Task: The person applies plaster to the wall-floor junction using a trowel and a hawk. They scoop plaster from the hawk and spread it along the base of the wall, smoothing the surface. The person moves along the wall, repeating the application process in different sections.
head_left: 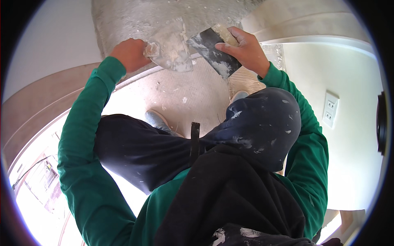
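My left hand (129, 55), at the upper left, grips the handle of a wide, plaster-smeared putty knife (172, 51); its broad pale blade points to the right. My right hand (246, 49) holds a dark rectangular flat tool (208, 48) with white smears and a beige, crusted upper part, thumb lying across its face. The two tools are close side by side above a rough grey, white-spotted surface (123, 20). My fingertips on the far side of each tool are mostly hidden.
My knees are bent over a speckled floor (184, 94), ridged at the right. Curved-looking trim (49, 84) borders the left. A white wall (349, 82) with a socket (330, 107) stands at the right. Bright glare fills the lower left.
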Tool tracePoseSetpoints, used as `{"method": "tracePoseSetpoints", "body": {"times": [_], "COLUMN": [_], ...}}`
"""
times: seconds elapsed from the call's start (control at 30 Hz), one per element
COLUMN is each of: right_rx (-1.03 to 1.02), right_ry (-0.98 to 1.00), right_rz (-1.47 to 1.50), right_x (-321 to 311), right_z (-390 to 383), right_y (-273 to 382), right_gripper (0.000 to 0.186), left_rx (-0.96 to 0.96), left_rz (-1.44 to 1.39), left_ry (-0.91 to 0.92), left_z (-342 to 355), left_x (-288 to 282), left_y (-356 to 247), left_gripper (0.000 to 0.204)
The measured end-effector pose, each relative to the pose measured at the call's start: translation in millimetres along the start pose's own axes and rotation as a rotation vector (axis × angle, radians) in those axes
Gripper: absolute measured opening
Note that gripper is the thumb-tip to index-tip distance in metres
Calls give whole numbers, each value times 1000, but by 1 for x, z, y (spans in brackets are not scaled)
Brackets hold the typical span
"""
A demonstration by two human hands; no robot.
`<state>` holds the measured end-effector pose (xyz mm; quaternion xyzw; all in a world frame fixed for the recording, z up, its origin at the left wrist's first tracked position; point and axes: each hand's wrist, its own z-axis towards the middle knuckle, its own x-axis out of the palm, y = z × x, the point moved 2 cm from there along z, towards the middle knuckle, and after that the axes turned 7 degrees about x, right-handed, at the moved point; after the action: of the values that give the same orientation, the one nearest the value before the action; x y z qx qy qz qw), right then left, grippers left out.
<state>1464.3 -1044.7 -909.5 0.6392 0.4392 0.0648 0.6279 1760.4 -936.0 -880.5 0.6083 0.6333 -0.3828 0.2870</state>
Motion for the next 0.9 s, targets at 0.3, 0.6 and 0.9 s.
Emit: {"method": "tracePoseSetpoints", "body": {"times": [0.3,0.6,0.9], "right_rx": [-28,343,470], "right_ry": [-76,-323,-644], "right_rz": [-59,-131,-342], "right_x": [5,-4,-52], "right_z": [2,-68,-79], "right_y": [-12,-123,-200], "right_gripper": [45,38,34], "left_rx": [59,32,-23], "left_rz": [18,37,-46], "left_ry": [-56,-81,77], "left_z": [4,-1,7], "left_x": [5,31,47], "left_y": [-6,43,76], "left_gripper": [33,38,39]}}
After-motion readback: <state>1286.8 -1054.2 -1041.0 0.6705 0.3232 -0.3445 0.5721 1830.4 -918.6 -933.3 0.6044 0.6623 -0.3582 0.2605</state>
